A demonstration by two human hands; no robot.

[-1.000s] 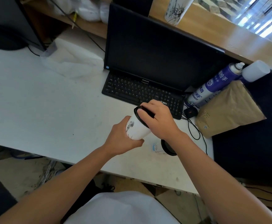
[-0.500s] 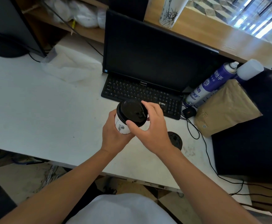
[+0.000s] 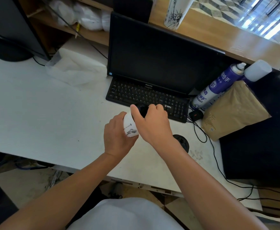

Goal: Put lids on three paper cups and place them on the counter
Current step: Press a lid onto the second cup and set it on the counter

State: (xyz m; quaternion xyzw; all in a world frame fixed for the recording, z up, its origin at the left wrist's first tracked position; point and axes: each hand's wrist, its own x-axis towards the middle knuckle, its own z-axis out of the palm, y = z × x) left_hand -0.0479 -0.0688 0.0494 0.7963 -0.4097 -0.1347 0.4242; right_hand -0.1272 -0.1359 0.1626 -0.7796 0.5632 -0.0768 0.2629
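A white paper cup with a black print is tilted away from me above the white desk, just in front of the keyboard. My left hand wraps the cup's body from below. My right hand covers its mouth, fingers curled over a black lid that is mostly hidden. Another black lid lies flat on the desk right of my right wrist. A tall stack of printed white cups stands on the wooden counter behind the monitor.
A black monitor and keyboard sit straight ahead. A purple spray can, a brown paper bag and a black box crowd the right. Cables trail over the desk's right part. A second monitor stands far left.
The cup has tipped away from me and my right hand has closed over the lid, which showed plainly half a second ago. Both hands shifted slightly toward the keyboard.
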